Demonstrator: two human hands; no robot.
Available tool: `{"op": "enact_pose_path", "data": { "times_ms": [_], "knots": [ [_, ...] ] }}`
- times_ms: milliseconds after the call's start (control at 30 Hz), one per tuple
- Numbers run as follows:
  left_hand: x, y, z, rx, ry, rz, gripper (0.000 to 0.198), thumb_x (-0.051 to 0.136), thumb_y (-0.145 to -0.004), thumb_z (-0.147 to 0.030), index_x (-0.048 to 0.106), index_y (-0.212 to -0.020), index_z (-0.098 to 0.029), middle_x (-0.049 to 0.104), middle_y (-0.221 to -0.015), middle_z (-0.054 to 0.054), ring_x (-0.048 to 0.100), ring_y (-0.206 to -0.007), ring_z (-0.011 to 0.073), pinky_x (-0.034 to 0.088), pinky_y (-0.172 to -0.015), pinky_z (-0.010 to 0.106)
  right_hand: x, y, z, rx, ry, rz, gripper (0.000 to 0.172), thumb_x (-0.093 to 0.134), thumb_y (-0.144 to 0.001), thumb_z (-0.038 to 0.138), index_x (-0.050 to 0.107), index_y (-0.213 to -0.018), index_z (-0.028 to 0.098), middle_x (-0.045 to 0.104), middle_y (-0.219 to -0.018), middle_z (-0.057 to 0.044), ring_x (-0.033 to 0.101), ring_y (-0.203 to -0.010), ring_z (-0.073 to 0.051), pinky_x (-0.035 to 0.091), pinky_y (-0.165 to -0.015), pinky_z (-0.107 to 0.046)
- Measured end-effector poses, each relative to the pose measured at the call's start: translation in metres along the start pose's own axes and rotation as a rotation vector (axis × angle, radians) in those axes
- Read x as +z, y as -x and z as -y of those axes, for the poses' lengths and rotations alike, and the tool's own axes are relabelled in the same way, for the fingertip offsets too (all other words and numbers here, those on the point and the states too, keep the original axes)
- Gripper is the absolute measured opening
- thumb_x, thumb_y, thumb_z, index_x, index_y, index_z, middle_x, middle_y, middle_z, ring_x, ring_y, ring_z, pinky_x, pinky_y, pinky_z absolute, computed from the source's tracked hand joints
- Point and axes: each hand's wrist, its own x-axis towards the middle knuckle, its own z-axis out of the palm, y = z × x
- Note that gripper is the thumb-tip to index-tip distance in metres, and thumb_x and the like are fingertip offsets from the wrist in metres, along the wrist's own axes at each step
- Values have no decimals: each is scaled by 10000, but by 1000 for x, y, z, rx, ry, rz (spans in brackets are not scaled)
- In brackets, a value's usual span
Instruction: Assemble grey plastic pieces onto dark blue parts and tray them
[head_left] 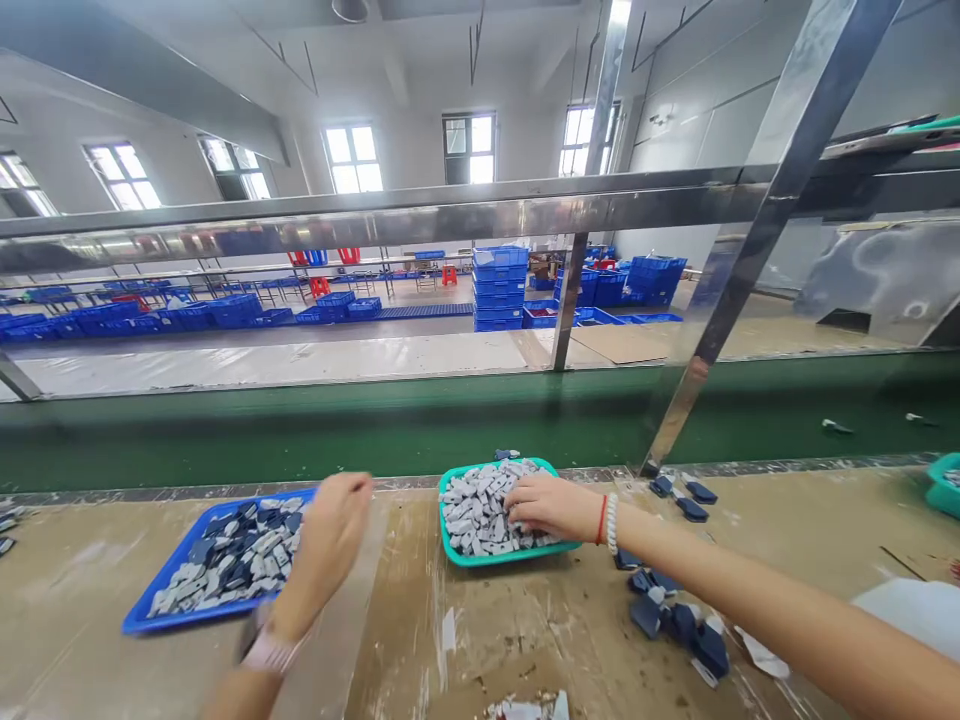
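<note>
My left hand is raised at the right edge of a blue tray and blurred by motion. Its fingers look curled together; whatever may be in them is hidden. Small light grey and dark blue plastic pieces fill that tray. To the right, my right hand reaches into a green basket heaped with light grey plastic pieces. The bent fingers of this hand press into the heap, and their tips are partly covered, so I cannot make out what they pinch.
Dark blue pieces with light ends lie under and beside my right forearm, with others near the metal post. Behind the worktop runs a green conveyor belt carrying a few pieces. Another green basket stands at the far right.
</note>
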Motion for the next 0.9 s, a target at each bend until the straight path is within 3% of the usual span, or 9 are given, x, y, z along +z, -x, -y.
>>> {"op": "enact_pose_path", "data": {
  "times_ms": [100,200,300,400,500,600,733,900],
  "knots": [
    [54,-83,28,79,-312,358,126,613,-842,-197,656,-956,-166,602,-1087,84,499,-1098,236,330,-1034,472,-5,15,13,134,-82,-123,280,382,-929,123,606,-1070,215,697,-923,-47,648,-837,-137,506,-754,-246],
    [110,-151,59,107,-530,716,112,633,-826,-170,664,-931,-151,614,-1104,85,526,-1089,234,353,-1023,478,-6,43,41,324,-367,-261,354,245,-968,162,526,-1173,223,680,-735,-22,656,-661,-134,538,-641,-237],
    [142,-182,85,121,-675,947,162,614,-859,-235,635,-983,-133,602,-1139,85,554,-1071,230,422,-964,478,8,81,72,491,-642,-424,292,402,-930,248,541,-1184,284,679,-740,-20,669,-654,-169,570,-635,-268],
    [148,-187,104,135,-760,1035,184,590,-881,-273,626,-1003,-140,617,-1087,78,585,-1006,212,471,-910,436,37,121,95,633,-736,-557,303,583,-823,263,605,-1100,385,707,-802,-26,693,-677,-210,595,-607,-272],
    [136,-180,113,125,-784,993,187,586,-883,-284,626,-993,-138,621,-1058,74,591,-978,207,479,-894,429,63,147,110,733,-958,-633,160,666,-766,266,668,-869,389,710,-723,-35,702,-644,-232,590,-555,-248],
    [114,-166,116,58,-726,837,203,588,-882,-287,617,-1010,-133,617,-1058,76,589,-978,208,482,-886,430,71,154,127,825,-1067,-679,74,698,-754,300,699,-816,339,713,-745,-61,699,-667,-236,586,-581,-260],
    [75,-141,118,-123,-559,480,228,573,-891,-298,593,-1038,-126,617,-989,65,605,-869,181,514,-792,379,61,145,151,870,-1027,-589,218,656,-784,420,694,-856,218,685,-835,-73,659,-699,-204,566,-596,-286],
    [25,-94,98,-313,-209,13,303,480,-932,-402,568,-910,-113,563,-742,7,525,-582,102,467,-566,245,67,144,170,793,-641,-458,248,593,-858,393,704,-916,178,689,-830,-75,642,-742,-195,538,-668,-309]
  ]
}}
